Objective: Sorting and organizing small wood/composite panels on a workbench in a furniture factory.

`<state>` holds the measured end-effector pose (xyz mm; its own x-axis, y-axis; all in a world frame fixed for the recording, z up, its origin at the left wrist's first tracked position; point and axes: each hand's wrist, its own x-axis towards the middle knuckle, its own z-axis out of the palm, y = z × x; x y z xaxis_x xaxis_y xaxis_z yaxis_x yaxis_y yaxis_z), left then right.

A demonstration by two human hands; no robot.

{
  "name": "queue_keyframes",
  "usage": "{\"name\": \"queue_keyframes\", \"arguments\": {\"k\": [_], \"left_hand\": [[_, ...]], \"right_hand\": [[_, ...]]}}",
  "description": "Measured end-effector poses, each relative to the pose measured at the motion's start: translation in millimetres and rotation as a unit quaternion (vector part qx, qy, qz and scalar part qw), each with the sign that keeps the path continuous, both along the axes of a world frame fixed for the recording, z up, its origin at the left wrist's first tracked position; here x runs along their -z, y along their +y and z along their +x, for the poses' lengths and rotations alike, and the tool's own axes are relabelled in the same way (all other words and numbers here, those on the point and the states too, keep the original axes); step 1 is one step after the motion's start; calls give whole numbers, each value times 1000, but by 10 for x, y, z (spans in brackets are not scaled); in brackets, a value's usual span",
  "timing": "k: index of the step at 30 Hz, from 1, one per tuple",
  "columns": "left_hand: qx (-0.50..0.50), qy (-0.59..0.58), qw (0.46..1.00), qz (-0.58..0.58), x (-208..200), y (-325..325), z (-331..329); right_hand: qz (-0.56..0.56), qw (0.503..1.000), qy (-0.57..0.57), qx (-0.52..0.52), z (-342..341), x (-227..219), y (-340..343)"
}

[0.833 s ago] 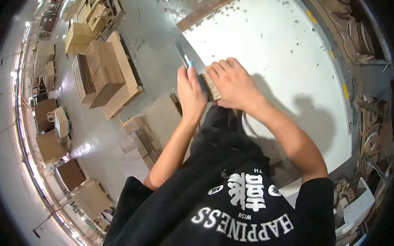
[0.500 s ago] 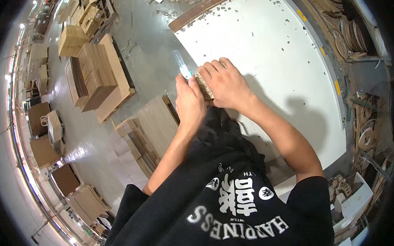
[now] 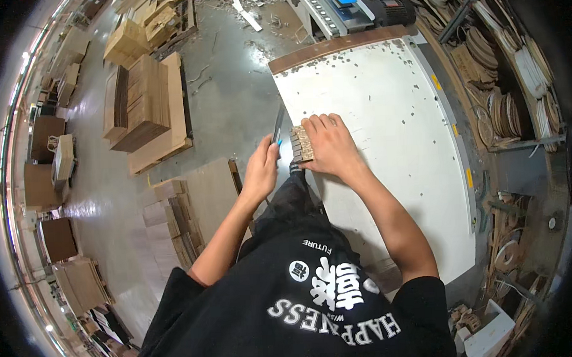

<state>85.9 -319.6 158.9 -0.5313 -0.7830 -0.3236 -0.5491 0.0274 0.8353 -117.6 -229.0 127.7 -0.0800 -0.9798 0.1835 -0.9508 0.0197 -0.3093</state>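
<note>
My right hand [image 3: 332,146] is closed around a short stack of chipboard pieces [image 3: 302,143], with speckled tan faces and grey-brown edges turned to the left. The stack is held at the left edge of a white tabletop [image 3: 373,123]. Just left of it, my left hand [image 3: 261,169] grips a long, thin grey blade-like tool [image 3: 279,120] that points away from me. A small blue part shows on the tool by my fingers; whether it is a file or a knife I cannot tell. A narrow gap separates tool and stack.
Dark chips lie scattered over the white top, thickest near its brown far edge [image 3: 338,48]. Beyond stands a machine [image 3: 317,14]. To the left are stacked boards on a pallet [image 3: 145,98] and more panels [image 3: 210,188]. Shelves with rolled edge strips [image 3: 503,115] line the right.
My left hand has drawn away from the stack toward the left, taking the tool with it, and a gap has opened. The stack stays in my right hand. The view has shifted.
</note>
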Motion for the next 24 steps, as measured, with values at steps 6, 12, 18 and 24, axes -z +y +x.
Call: {"name": "queue_keyframes", "arguments": {"k": [6, 12, 18, 24], "left_hand": [[177, -100, 918, -341, -25, 577, 362], [174, -154, 923, -306, 1, 757, 334], [162, -198, 923, -287, 17, 754, 336], [173, -229, 914, -288, -26, 683, 324]], "right_hand": [[-32, 999, 23, 8, -58, -16, 7], [-33, 999, 28, 14, -42, 1, -13], [0, 1000, 14, 12, -14, -48, 32], [-19, 1000, 24, 2, -48, 42, 37]]}}
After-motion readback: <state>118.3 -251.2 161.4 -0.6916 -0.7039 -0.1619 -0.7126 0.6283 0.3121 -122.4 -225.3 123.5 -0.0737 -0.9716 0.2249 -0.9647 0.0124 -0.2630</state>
